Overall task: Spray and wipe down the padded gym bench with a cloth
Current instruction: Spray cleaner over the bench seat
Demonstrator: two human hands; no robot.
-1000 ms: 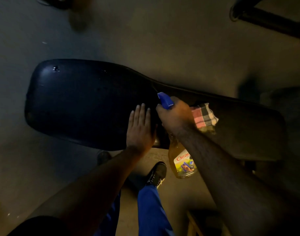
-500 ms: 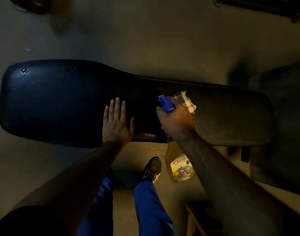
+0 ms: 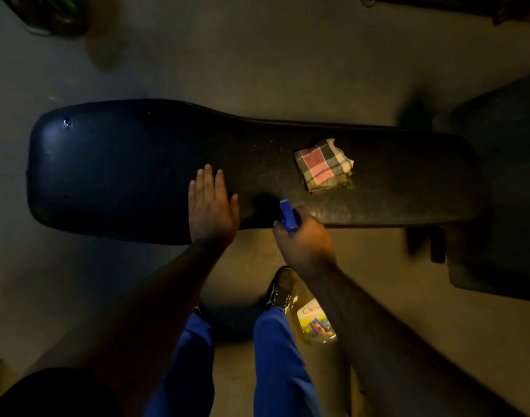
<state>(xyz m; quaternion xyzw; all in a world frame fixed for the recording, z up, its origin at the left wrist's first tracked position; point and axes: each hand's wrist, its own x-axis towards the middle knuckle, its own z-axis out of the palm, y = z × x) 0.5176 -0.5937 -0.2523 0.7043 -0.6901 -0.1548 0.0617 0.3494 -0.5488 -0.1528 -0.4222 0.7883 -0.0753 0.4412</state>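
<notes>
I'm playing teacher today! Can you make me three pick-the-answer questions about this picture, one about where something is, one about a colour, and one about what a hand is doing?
1. Where is the checked cloth?
A. on the bench pad
B. on the floor
C. in a hand

2. What colour is the spray bottle nozzle?
A. red
B. blue
C. white

3. What is the left hand doing?
A. squeezing the cloth
B. holding the bottle
C. resting flat on the pad

Answers: 1 A, the cloth lies folded on the pad. 2 B, the nozzle above the right hand is blue. 3 C, its fingers are straight on the pad.
</notes>
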